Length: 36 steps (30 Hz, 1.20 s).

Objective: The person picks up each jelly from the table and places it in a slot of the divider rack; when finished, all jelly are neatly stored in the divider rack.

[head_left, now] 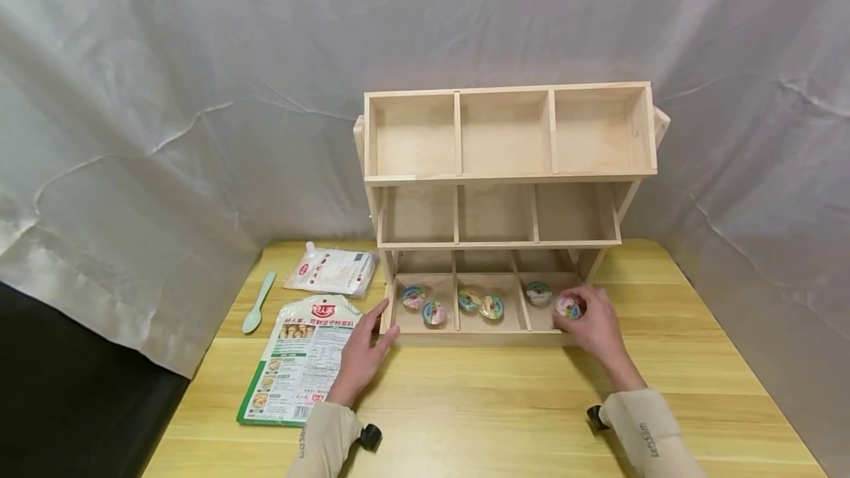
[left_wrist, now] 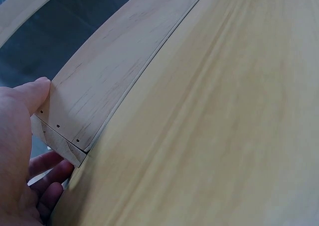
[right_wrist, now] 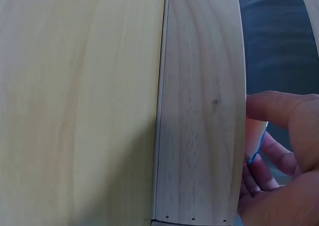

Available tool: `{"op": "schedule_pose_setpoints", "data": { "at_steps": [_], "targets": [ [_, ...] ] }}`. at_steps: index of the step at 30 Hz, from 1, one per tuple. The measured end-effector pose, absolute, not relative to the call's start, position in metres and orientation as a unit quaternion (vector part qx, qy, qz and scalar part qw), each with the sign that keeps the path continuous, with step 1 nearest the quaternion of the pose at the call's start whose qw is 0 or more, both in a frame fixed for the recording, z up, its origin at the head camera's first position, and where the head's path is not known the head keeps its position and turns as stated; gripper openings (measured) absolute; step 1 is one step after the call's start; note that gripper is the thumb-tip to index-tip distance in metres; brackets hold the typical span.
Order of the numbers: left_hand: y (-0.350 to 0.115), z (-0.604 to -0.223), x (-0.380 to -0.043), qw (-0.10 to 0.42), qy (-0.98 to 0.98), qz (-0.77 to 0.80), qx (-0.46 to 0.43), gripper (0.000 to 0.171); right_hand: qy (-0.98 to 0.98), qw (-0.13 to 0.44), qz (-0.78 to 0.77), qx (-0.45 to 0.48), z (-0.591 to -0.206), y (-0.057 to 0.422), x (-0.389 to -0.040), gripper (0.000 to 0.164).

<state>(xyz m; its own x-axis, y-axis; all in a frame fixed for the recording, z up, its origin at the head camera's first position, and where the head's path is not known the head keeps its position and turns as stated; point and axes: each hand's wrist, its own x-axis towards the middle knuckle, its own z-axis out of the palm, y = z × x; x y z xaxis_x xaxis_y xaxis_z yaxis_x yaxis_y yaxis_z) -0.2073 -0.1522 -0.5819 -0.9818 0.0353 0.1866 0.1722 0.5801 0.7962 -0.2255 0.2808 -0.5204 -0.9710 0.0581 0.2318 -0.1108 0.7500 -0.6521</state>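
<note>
A three-tier wooden rack [head_left: 505,244] stands at the back of the table, each tier split into three compartments. My left hand [head_left: 364,351] grips the left front corner of its bottom tier; in the left wrist view the thumb lies over the board's edge and the fingers bend around the side. Inside the right bottom compartment my right hand [head_left: 595,323] pinches a small jelly cup [head_left: 568,307] with a pink printed lid. Beside it sits another jelly cup [head_left: 538,293]. Two cups [head_left: 434,313] lie in the left compartment and two more cups [head_left: 491,307] in the middle one.
Left of the rack, a large printed food pouch [head_left: 292,367] lies flat, partly under my left forearm. Behind it are a smaller white spouted pouch [head_left: 332,270] and a pale green spoon [head_left: 259,303]. Grey curtain [head_left: 199,94] encloses the table's back and sides.
</note>
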Motion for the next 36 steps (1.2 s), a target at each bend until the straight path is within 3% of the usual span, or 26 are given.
{"op": "schedule_pose_setpoints", "data": {
  "at_steps": [36],
  "targets": [
    [-0.151,-0.580,-0.205,0.087,-0.879,-0.464,-0.065,0.064,-0.969,0.082,0.232,0.031,-0.516,0.280,-0.237,0.055]
  ]
}}
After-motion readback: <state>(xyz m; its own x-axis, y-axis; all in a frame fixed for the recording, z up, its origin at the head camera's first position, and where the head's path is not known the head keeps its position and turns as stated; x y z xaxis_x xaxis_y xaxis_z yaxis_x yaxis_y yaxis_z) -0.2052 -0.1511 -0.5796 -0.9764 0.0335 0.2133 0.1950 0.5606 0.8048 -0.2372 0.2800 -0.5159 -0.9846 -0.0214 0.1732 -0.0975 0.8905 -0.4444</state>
